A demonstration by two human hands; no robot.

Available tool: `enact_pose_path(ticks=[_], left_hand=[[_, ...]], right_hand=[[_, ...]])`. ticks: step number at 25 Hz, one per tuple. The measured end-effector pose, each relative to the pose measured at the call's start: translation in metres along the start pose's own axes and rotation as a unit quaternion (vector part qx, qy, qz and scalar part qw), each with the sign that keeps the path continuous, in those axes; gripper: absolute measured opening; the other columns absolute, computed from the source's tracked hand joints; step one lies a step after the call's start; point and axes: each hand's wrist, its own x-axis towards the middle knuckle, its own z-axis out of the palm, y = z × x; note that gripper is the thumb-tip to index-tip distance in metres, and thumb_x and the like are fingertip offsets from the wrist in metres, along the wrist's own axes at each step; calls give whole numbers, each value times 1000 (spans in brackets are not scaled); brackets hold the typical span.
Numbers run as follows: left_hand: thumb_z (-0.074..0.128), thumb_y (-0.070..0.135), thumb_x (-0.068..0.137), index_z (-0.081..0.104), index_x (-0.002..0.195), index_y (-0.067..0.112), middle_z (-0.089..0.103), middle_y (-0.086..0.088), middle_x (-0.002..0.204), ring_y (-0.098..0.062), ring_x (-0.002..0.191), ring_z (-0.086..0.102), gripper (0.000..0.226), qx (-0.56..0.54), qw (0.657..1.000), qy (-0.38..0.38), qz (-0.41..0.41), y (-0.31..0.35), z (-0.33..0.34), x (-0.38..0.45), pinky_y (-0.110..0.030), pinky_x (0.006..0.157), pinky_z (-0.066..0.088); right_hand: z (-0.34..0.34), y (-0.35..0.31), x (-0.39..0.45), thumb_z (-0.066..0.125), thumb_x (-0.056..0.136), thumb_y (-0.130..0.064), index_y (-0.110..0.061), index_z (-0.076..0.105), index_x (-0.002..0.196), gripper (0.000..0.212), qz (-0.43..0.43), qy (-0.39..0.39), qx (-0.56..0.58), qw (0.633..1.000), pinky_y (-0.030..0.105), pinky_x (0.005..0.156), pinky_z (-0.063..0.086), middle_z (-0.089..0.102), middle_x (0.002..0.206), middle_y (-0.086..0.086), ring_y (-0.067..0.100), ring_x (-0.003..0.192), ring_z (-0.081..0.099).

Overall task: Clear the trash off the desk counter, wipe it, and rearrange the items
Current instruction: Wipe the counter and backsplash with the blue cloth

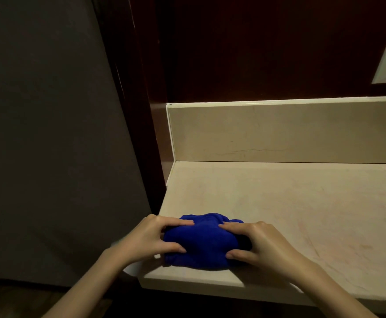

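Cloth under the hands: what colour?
Solid deep blue cloth, no pattern; seen in the head view.

Both forearms enter from 6 o'clock and converge toward the centre. The left hand (150, 237) sits at 9 o'clock of the blue cloth (201, 242), fingers on top and thumb along the near side, gripping it. The right hand (256, 245) mirrors this at 3 o'clock, fingers curled over the top, thumb pinching below. Both wrists are bare.
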Motion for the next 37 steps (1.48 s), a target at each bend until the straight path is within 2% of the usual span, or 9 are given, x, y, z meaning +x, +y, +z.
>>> enact_pose_path(ticks=[4,10,13,15,20,23,27,31,37], left_hand=[[78,27,77,53,118,51,62,24,112,8,104,59,54,10,1000,11,-6,-14,-16,29,-17,89,51],[77,31,78,60,127,32,68,12,115,2,102,61,52,78,997,16,-9,-28,-38,86,-20,89,53],[75,32,81,61,126,29,69,9,113,-4,101,62,48,172,985,7,-8,-27,-50,119,-27,90,51],[72,31,83,61,125,26,69,5,114,-11,102,62,44,243,970,-8,-12,-25,-56,141,-30,91,50],[70,34,85,59,125,24,66,1,116,-19,106,60,43,317,947,-28,-40,-23,-65,188,-36,90,51],[70,33,84,58,127,25,65,-1,118,-22,107,60,45,313,948,-28,-54,-27,-70,209,-43,92,50],[67,29,88,55,128,21,64,-4,120,-24,109,59,42,289,955,-20,-55,-32,-71,229,-42,94,49],[68,28,88,55,128,22,61,-5,124,-26,113,57,43,237,968,-29,-71,-37,-74,236,-42,97,46],[70,38,85,44,141,21,49,0,142,-20,126,48,64,141,986,-24,-91,-41,-65,216,-34,104,42]], right_hand=[[-1,10,31,64,86,-42,-39,46,137,54,11,15,14,1000,27,97,41,56,134,-15,11,121,53],[-7,38,83,68,84,-37,-33,50,136,55,51,24,9,998,31,91,43,60,132,-5,21,118,56],[-10,52,111,68,84,-36,-31,53,133,52,66,27,12,997,29,86,41,62,128,-3,22,114,57],[-12,62,130,68,84,-35,-28,53,134,53,74,25,14,997,31,87,42,62,129,-1,23,114,56],[-23,92,165,73,79,-35,-26,55,134,58,103,26,36,994,33,93,44,63,127,0,22,115,56],[-28,106,183,74,79,-33,-25,56,132,57,107,28,44,993,34,94,44,63,127,-2,21,115,56],[-28,122,202,74,80,-32,-25,56,133,56,116,54,36,991,37,96,45,62,129,0,24,117,56],[-32,130,214,74,79,-34,-24,55,133,58,118,46,19,992,37,98,44,61,131,0,24,120,54],[-31,122,193,70,84,-27,-25,50,137,57,104,41,60,992,29,100,39,56,136,-3,19,124,50]])
